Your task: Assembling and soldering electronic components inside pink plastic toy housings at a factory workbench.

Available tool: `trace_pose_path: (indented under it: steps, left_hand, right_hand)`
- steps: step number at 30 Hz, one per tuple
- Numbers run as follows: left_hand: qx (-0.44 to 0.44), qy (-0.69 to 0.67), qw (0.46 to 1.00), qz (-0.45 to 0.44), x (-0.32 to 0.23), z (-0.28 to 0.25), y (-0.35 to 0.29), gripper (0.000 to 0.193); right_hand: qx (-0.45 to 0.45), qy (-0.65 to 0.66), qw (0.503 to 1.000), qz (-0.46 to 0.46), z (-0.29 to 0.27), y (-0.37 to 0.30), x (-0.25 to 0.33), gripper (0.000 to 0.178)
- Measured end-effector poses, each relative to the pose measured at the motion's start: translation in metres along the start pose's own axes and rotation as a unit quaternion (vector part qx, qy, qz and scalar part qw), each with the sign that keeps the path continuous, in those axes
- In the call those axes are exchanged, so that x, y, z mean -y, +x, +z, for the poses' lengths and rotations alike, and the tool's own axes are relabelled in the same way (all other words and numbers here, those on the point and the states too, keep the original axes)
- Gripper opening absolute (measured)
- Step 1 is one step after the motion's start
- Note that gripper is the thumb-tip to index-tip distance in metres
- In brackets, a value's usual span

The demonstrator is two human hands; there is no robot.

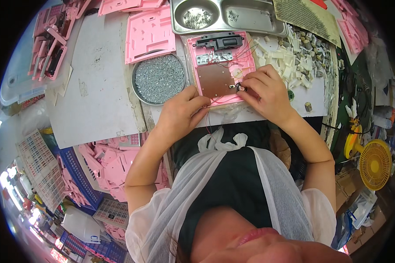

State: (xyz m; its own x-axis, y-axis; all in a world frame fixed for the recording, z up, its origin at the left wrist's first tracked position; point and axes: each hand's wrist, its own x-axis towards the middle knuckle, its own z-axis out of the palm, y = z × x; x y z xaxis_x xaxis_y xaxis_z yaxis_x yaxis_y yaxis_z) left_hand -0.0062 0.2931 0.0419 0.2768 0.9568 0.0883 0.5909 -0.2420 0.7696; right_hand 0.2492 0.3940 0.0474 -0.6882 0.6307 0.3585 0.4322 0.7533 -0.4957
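A round tin (151, 102) of screws (160, 78) sat left, probably for easy reach. The left hand (183, 109) touched the near-left corner of the pink casing (227, 100), perhaps steadying it; any grip was unclear. The casing lay open side up, likely for access; at its right, the right hand (267, 93) pinched a small dark part (240, 87).

There are two hands: one left hand (183, 109) and one right hand (267, 92). One pink case (247, 61) has one brown board (215, 81), one black module (219, 41) and one white disc (237, 73). The bench (92, 83) bears one round pan (151, 102), its screws (160, 79) too many to count, and one steel tray (252, 19) showing two compartments. White blocks (287, 68) number well over a dozen, partly hidden by each other. One yellow fan (375, 165) shows, along with one textured sheet (309, 17) and at least two blue crates (78, 175).
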Motion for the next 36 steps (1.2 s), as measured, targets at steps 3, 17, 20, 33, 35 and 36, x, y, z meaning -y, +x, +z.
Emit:
trace_pose_path:
  steps: [3,17,20,33,35,36]
  left_hand:
    - [0.006,-0.006,1.0,0.0,-0.001,0.0,0.001,0.019]
    - [0.142,0.002,0.99,-0.02,-0.017,-0.042,0.04,0.011]
    - [0.043,0.053,0.996,0.061,-0.016,-0.06,0.108,0.01]
    - [0.006,0.3,0.917,0.261,0.052,-0.007,0.272,0.014]
    - [0.002,0.172,0.968,0.183,0.034,-0.012,0.257,0.014]
    - [-0.007,0.14,0.975,0.174,0.028,-0.011,0.252,0.015]
  right_hand:
    - [-0.011,0.037,0.999,0.009,0.006,-0.008,-0.008,0.02]
    - [0.103,-0.216,0.97,0.035,-0.06,0.015,-0.1,0.017]
    - [0.029,-0.135,0.986,0.089,-0.071,0.015,-0.1,0.021]
    - [-0.085,0.214,0.94,0.251,-0.091,-0.004,-0.115,0.004]
    - [-0.057,0.261,0.939,0.219,-0.082,0.016,-0.11,0.009]
    - [-0.058,0.262,0.937,0.225,-0.073,0.029,-0.109,0.014]
